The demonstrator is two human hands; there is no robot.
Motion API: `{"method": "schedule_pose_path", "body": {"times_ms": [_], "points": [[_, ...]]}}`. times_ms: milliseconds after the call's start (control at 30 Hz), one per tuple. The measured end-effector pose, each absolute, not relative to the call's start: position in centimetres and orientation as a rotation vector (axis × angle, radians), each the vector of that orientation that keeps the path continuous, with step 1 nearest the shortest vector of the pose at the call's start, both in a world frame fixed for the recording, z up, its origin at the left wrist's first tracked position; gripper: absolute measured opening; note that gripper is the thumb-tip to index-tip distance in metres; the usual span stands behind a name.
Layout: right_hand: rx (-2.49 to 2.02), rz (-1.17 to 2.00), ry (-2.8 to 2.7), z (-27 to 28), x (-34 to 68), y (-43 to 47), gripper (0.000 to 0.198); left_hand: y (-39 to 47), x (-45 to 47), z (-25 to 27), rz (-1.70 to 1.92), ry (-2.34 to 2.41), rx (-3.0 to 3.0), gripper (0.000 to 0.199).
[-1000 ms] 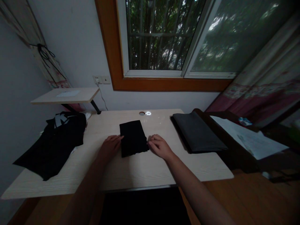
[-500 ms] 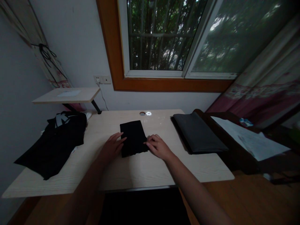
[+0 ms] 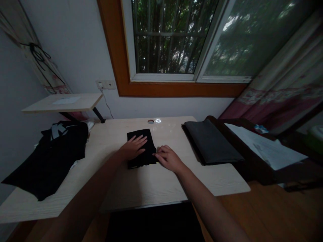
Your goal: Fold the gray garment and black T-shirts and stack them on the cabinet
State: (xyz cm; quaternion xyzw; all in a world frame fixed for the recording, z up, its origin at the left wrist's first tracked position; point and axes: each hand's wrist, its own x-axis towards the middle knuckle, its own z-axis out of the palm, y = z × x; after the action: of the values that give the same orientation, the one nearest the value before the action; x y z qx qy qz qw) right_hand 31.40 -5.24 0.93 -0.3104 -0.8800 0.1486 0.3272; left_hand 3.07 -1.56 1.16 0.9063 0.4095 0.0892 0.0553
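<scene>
A folded black cloth (image 3: 148,153), roughly a rectangle, lies flat in the middle of the light wooden desk (image 3: 166,185). On its upper left part rests my left hand (image 3: 133,147), open and palm down with the fingers spread. My right hand (image 3: 169,157) is at the cloth's right edge, thumb and index finger pinched together on it. The lower edge of the cloth looks slightly uneven, with a thin pale line at the left.
A black garment (image 3: 55,154) with a grey print is heaped on the desk's left side, beside a raised shelf (image 3: 63,105). At the right lies a dark grey folded item (image 3: 212,143). Beyond it, a sheet of paper (image 3: 264,148) covers a dark surface. A window stands behind.
My left hand has moved right from the cloth's left edge and now lies flat on top of it. My right hand stays at the right edge. The view has shifted slightly.
</scene>
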Motion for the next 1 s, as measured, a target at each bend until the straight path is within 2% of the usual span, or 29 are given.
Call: {"method": "schedule_pose_path", "body": {"times_ms": [533,667,800,1000], "points": [[-0.816,0.391,-2.319,0.9,31.7,-5.1,0.031,5.1,0.1,-1.7,0.447,1.735,2.399,0.059],[-0.812,0.403,-2.318,0.7,31.8,-5.0,0.03,4.3,-0.6,-2.2,0.714,1.899,2.36,0.054],[-0.856,0.398,-2.29,0.8,31.8,-4.9,0.042,3.3,-0.6,-2.2,1.075,2.024,2.258,0.051],[-0.928,0.336,-2.304,1.0,31.7,-4.9,0.045,1.0,0.0,-1.8,1.159,1.95,2.284,0.044]]}}
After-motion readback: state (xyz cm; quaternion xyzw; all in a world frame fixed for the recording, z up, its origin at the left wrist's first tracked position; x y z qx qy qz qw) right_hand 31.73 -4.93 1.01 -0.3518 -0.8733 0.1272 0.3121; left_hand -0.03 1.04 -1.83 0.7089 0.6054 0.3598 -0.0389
